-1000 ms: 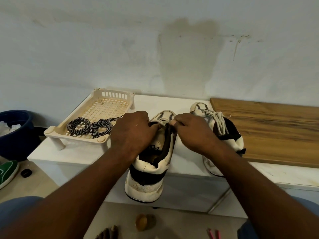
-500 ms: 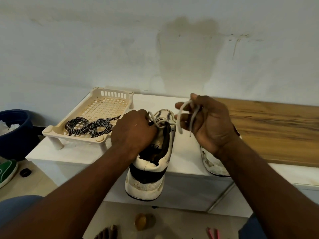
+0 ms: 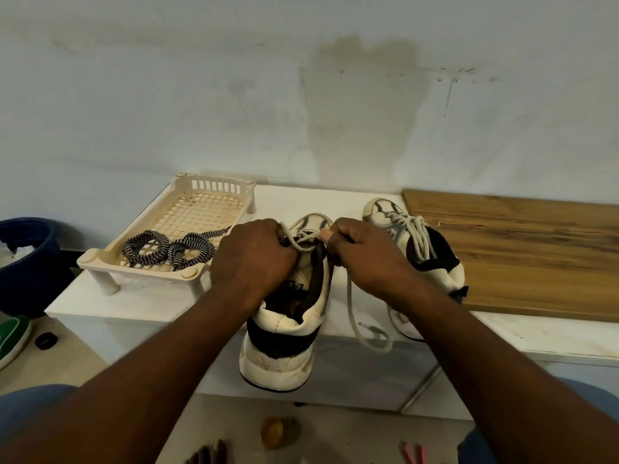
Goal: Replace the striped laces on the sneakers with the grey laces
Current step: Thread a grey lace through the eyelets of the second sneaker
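Closest to the camera, the near sneaker sits heel-out over the edge of the white table, and both hands are bunched up at its top eyelets. The left hand has its fingers curled round the top of the shoe by the tongue, though I can't tell if it's also got a bit of lace. The right hand is pinching the grey lace right at the top crossing, with a long loose end hanging down past the table edge. So I'd say this shoe is threaded most of the way and just needs the ends pulled even and tied. A bit further back on the right, the second sneaker already has its own grey lace in and looks done, knot and all. Over on the left, the striped laces are both out and lying in the cream plastic tray, so the removal part is finished. A wooden board lies on the table at far right. Honestly looks like the home stretch.
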A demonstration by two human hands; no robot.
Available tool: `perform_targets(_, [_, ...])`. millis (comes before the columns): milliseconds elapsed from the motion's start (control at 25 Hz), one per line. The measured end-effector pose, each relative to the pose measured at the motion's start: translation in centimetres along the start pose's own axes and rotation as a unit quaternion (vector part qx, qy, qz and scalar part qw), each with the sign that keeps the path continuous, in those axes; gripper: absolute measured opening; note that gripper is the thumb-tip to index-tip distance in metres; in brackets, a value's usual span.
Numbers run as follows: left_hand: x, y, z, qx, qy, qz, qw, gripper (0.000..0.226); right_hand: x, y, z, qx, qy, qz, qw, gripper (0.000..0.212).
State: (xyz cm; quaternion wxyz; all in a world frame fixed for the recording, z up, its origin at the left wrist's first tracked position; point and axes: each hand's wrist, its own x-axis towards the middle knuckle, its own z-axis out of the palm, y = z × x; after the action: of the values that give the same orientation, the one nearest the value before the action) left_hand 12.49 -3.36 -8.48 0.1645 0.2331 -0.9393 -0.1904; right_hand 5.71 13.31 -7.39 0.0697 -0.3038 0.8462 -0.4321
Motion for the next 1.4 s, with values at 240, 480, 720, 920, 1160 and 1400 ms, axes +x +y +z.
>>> perform_targets(240, [0.2, -0.2, 0.2, -0.02, -0.002, -0.008, 1.0, 0.032, -0.6, -1.9, -4.1, 0.467, -0.032, -0.131, 0.874, 0.033])
perform_targets(480, [0.3, 0.1, 0.2, -0.017, 0.008, -0.006, 1.0, 0.036, -0.7, -1.9, -3.9, 0.326, 0.004, -0.05, 0.944, 0.03])
perform_targets(720, [0.2, 0.5, -2.0, -0.199, 0.048, 0.055, 0.977, 0.019, -1.1, -3.0, -3.6, 0.251, 0.05, -0.027, 0.966, 0.014])
perform_targets(920, [-1.1, 2.5, -4.8, -0.516, -0.096, 0.043, 0.85, 0.043, -1.0, -2.9, -2.8, 0.185, 0.082, -0.098, 0.974, 0.021])
perform_targets(1160, [-1.2, 2.4, -5.1, -0.583, -0.173, 0.012, 0.794, 0.036, -0.4, -2.5, -1.9, 0.065, 0.202, -0.151, 0.965, 0.004])
perform_targets(1400, [0.4, 0.3, -5.8, -0.511, -0.08, -0.015, 0.856, 0.011, 0.3, -0.5, -1.9, -0.24, 0.202, -0.06, 0.948, 0.01])
